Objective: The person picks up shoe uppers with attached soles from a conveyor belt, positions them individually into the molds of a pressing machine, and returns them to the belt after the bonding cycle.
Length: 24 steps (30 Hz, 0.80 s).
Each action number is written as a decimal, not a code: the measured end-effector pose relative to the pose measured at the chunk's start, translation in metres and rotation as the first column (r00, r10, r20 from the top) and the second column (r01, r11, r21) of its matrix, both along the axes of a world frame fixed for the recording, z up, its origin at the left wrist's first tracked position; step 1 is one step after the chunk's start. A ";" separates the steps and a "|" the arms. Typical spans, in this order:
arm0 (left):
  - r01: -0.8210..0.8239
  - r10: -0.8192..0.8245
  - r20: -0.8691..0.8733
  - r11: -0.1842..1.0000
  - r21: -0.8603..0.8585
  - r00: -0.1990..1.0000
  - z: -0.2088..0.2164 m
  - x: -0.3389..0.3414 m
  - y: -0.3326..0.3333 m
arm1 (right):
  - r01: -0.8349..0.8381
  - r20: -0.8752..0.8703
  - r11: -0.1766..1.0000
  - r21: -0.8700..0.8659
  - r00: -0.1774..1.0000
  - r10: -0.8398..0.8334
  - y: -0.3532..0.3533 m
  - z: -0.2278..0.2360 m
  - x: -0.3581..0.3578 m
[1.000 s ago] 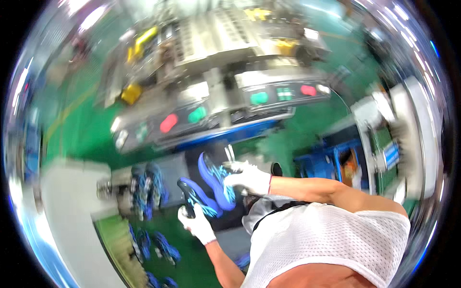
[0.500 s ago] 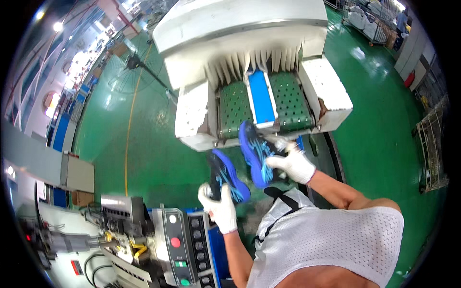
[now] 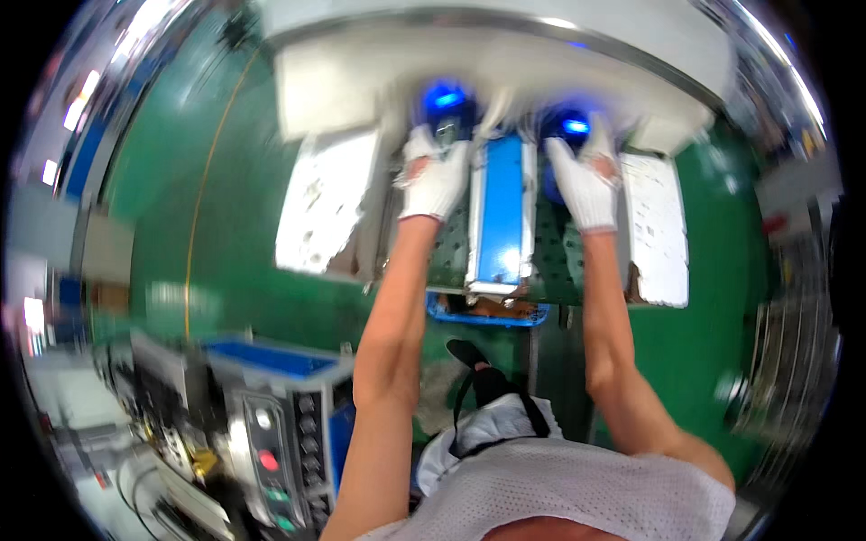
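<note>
Both my arms reach forward to the mouth of a white conveyor machine [image 3: 361,68]. My left hand [image 3: 435,185], in a white glove, grips a dark blue sneaker [image 3: 451,122] over the left green perforated belt [image 3: 451,248]. On the other side, my gloved right hand [image 3: 585,185] has its thumb and fingers around the matching sneaker [image 3: 566,131] above the right belt [image 3: 552,257]. Bright blue light glints on both shoes at the opening. Their far ends are blurred and partly hidden under the hanging strips.
A blue-topped divider [image 3: 500,212] runs between the belts, with white side housings [image 3: 327,203] outside them. Below the belt end sits a blue crate [image 3: 487,317]. A control panel with buttons [image 3: 271,451] stands at lower left, a wire rack [image 3: 785,361] at right.
I have come closer to the machine. Both hands have carried the sneakers forward, from in front of the belts to the opening, one on each side of the divider.
</note>
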<state>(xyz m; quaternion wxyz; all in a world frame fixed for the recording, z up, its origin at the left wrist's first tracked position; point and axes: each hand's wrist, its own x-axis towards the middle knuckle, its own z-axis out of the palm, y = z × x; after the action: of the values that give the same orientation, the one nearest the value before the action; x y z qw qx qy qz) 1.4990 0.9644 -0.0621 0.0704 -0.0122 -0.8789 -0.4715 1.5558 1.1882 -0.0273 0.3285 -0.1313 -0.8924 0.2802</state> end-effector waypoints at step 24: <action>-0.601 0.390 0.662 -0.791 -0.114 -0.640 -0.273 0.850 0.188 | 0.365 0.033 -0.793 -0.487 -0.900 -0.434 -0.333 0.059 0.568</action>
<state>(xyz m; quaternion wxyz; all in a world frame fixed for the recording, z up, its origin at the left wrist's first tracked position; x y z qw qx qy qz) 2.3490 1.1528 -0.3350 0.2992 0.8793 -0.1159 -0.3521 2.1242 0.8554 0.0317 0.5407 -0.8260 0.0349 -0.1553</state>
